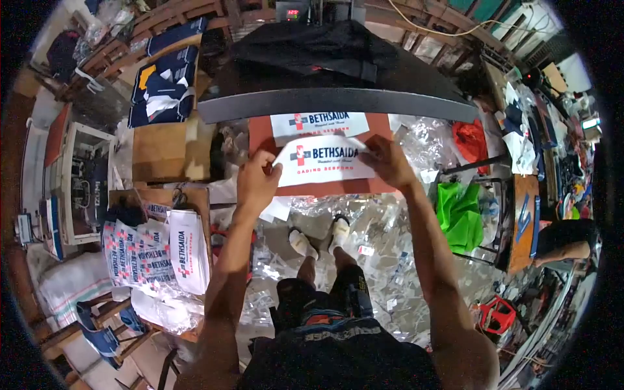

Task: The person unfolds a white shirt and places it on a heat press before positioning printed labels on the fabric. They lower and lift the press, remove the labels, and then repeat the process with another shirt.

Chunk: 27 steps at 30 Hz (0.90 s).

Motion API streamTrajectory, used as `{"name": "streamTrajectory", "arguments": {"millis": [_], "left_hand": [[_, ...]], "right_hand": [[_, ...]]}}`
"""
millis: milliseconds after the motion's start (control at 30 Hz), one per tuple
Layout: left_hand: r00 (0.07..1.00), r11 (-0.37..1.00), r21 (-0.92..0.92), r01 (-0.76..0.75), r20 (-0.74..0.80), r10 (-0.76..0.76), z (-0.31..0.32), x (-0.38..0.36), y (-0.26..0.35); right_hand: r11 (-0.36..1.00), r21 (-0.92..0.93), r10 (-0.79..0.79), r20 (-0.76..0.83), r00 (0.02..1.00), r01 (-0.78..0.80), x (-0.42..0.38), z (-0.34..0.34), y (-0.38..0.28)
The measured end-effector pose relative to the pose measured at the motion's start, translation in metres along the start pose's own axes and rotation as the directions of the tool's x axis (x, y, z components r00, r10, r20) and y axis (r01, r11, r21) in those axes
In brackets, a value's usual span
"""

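Note:
A white sheet printed with a BETHSAIDA logo (pixel 325 170) is stretched between my two hands, its upper edge bowed. My left hand (pixel 259 181) pinches its left edge between thumb and fingers. On the opposite side, my right hand (pixel 389 164) grips the upper right corner. The sheet hangs over a reddish-brown pad (pixel 383 187). Behind it, a second sheet with the same print (pixel 283 125) lies on the pad, partly under the dark press plate (pixel 338 101).
Black cloth (pixel 305 52) lies over the press. Stacked printed sheets (pixel 188 253) sit on a left-hand table by a cardboard box (pixel 166 153). Green cloth (pixel 458 218) hangs on the right, near another person's arm (pixel 564 252). Clear plastic scraps (pixel 390 260) litter the floor.

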State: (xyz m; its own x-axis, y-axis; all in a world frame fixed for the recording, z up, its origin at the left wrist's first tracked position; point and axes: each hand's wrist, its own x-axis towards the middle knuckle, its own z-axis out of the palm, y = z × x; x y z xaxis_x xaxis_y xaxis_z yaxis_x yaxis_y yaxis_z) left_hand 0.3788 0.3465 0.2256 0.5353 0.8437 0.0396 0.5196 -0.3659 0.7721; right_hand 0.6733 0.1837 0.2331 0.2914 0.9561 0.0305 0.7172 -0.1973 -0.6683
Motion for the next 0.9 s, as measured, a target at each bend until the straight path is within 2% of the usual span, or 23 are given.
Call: {"name": "streamTrajectory", "arguments": {"millis": [33,67,100,167,200,233,267,300,333,367,400,467,500,533,567,600,633,667,700,767,833,867,900], "left_hand": [[0.994,0.995,-0.021,-0.093,-0.061,0.092,-0.006,0.003,0.004],[0.993,0.996,-0.018,-0.092,-0.069,0.09,-0.011,0.009,0.008],[0.993,0.997,-0.022,-0.071,-0.099,0.069,-0.014,0.02,0.016],[0.992,0.999,-0.027,-0.045,-0.119,0.041,-0.008,0.053,0.012],[0.992,0.999,-0.033,-0.043,-0.122,0.038,0.0,0.07,0.003],[0.997,0.974,0.218,0.054,-0.061,-0.041,0.008,0.087,-0.006],[0.991,0.878,0.462,0.127,-0.025,-0.13,0.011,0.102,-0.011],[0.991,0.878,0.461,0.131,-0.037,-0.129,0.013,0.114,-0.01],[0.999,0.862,0.506,0.025,0.021,-0.041,0.016,0.122,-0.01],[0.995,0.835,0.543,-0.083,0.089,0.041,0.019,0.129,-0.01],[0.995,0.835,0.545,-0.08,0.092,0.035,0.026,0.138,-0.022],[0.961,0.941,0.305,-0.147,0.268,0.063,0.044,0.156,-0.047],[0.92,0.921,0.368,-0.13,0.391,-0.027,0.037,0.161,-0.034],[0.922,0.921,0.368,-0.129,0.386,-0.025,0.031,0.164,-0.026],[0.916,0.866,0.457,-0.205,0.4,0.005,0.024,0.166,-0.018],[0.908,0.795,0.541,-0.275,0.419,0.029,0.02,0.166,-0.016],[0.942,0.791,0.55,-0.269,0.32,0.098,0.021,0.159,-0.014],[0.943,0.789,0.552,-0.268,0.319,0.097,0.022,0.158,-0.01],[0.941,0.812,0.535,-0.233,0.335,0.049,0.023,0.158,0.0],[0.938,0.832,0.517,-0.2,0.347,0.01,0.025,0.157,0.006],[0.933,0.828,0.434,-0.356,0.221,0.285,0.027,0.137,-0.006],[0.936,0.829,0.439,-0.347,0.217,0.277,0.021,0.122,-0.006],[0.949,0.877,0.371,-0.306,0.197,0.248,0.003,0.098,0.02]], "right_hand": [[0.991,0.126,0.045,-0.016,0.999,-0.042,0.006,-0.006,0.008],[0.965,0.249,0.092,-0.026,0.995,-0.082,0.014,-0.008,0.015],[0.936,0.348,0.088,-0.086,0.992,-0.053,0.022,-0.016,0.001],[0.874,0.464,-0.081,-0.157,0.984,0.146,0.064,-0.004,0.036],[0.885,0.411,-0.145,-0.205,0.968,0.22,0.073,-0.003,0.04],[0.89,0.352,-0.208,-0.253,0.945,0.29,0.083,-0.003,0.043],[0.98,-0.067,-0.193,-0.138,0.972,0.185,0.09,-0.006,0.042],[0.951,-0.28,-0.166,-0.092,0.982,0.134,0.101,-0.004,0.047],[0.87,-0.483,-0.138,-0.046,0.989,0.099,0.112,0.0,0.056],[0.876,-0.441,-0.225,-0.016,0.974,0.195,0.12,0.011,0.068],[0.873,-0.394,-0.307,0.011,0.952,0.287,0.125,0.019,0.08],[0.859,-0.399,-0.321,0.064,0.945,0.319,0.135,0.021,0.082],[0.848,-0.405,-0.334,0.088,0.938,0.341,0.142,0.018,0.083],[0.837,-0.41,-0.347,0.113,0.931,0.362,0.15,0.015,0.083],[0.852,-0.196,-0.494,0.001,0.869,0.485,0.159,0.013,0.081],[0.795,0.018,-0.598,-0.141,0.789,0.606,0.167,0.011,0.074],[0.743,0.122,-0.625,-0.224,0.748,0.658,0.167,0.01,0.068],[0.67,0.212,-0.647,-0.304,0.699,0.712,0.167,0.009,0.061],[0.672,0.207,-0.647,-0.304,0.699,0.711,0.166,0.007,0.06],[0.781,0.09,-0.589,-0.224,0.777,0.618,0.156,0.003,0.058],[0.893,-0.129,-0.443,-0.086,0.892,0.431,0.136,-0.003,0.052],[0.916,-0.192,-0.367,-0.043,0.929,0.353,0.122,-0.007,0.046],[0.93,-0.227,-0.302,-0.018,0.953,0.29,0.106,-0.013,0.036]]}}
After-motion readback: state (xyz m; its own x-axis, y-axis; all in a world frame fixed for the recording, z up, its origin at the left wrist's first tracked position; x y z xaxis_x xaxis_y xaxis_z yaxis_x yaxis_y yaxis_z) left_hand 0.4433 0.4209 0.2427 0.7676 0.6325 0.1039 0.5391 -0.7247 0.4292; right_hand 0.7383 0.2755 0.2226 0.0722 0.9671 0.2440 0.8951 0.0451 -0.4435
